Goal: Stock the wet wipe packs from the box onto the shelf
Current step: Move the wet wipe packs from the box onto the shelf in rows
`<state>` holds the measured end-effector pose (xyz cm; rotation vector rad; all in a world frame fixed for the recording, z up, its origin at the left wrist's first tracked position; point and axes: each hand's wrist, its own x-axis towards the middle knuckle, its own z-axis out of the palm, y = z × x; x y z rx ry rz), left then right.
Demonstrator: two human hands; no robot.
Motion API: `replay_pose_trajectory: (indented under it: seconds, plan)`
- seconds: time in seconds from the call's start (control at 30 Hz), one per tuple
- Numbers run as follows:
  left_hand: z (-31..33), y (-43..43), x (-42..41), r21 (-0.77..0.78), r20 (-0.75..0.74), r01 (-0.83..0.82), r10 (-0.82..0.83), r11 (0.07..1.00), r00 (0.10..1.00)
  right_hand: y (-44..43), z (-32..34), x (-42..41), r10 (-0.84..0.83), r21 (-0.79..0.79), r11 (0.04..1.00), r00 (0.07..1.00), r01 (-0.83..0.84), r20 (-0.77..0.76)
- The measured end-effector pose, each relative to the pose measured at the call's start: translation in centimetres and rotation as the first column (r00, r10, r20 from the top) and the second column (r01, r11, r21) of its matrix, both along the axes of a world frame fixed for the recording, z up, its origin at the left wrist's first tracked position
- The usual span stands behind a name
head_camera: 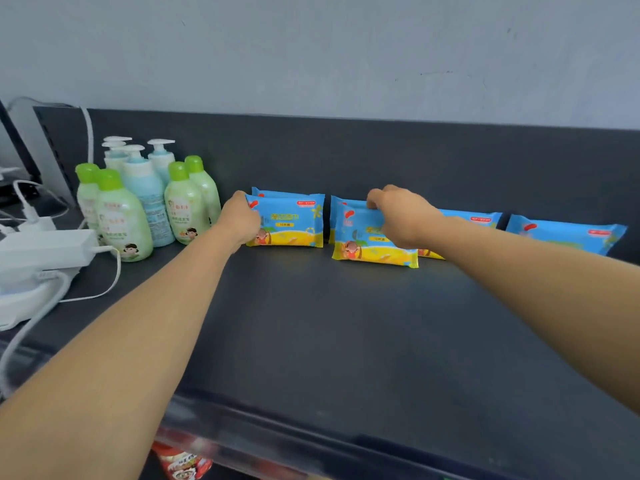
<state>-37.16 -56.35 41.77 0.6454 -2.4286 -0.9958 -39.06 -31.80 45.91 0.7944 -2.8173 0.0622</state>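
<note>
Blue-and-yellow wet wipe packs stand in a row along the back of the dark shelf (346,323). My left hand (240,220) grips the left edge of the front pack (294,221) of the leftmost pair; another pack stands right behind it. My right hand (401,216) holds the top of a second front pack (367,244), which stands upright before another pack. Further right are a partly hidden pack (474,220) and a leaning pack (568,233). The box is out of view.
Green-capped lotion bottles (121,216) and blue pump bottles (145,188) crowd the shelf's left end. White power adapters and cables (41,251) lie at far left. A red package (180,462) shows on a lower level below the shelf's front edge.
</note>
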Motion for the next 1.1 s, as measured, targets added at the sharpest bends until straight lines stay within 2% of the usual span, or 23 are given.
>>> replay_pose_trajectory:
  seconds: [0.13, 0.33, 0.67, 0.87, 1.1]
  plan:
    - [0.1, -0.3, -0.2, -0.042, -0.016, -0.03, 0.03, 0.999, 0.999, -1.2, -0.2, -0.6, 0.027, -0.07, 0.997, 1.0, -0.027, -0.011]
    - [0.2, -1.1, -0.8, -0.056, -0.018, 0.034, -0.036, 0.998, 0.999, -1.9, -1.1, -1.1, -0.006, -0.115, 0.993, 0.998, -0.002, -0.069]
    - [0.6, -2.1, -1.4, -0.015, -0.026, -0.004, 0.004, 1.0, 1.0, -2.6, -1.9, -1.3, -0.029, -0.069, 0.998, 0.969, 0.012, -0.247]
    - [0.6, -2.0, -0.2, -0.019, 0.018, -0.015, 0.015, 1.0, 1.0, -2.4, -2.1, -1.0, -0.068, -0.087, 0.995, 0.956, 0.045, -0.285]
    - [1.9, 0.4, 1.9, -0.172, -0.033, -0.007, 0.002, 0.985, 0.999, -1.5, -1.8, 1.4, -0.025, -0.166, 0.986, 0.952, -0.027, -0.304]
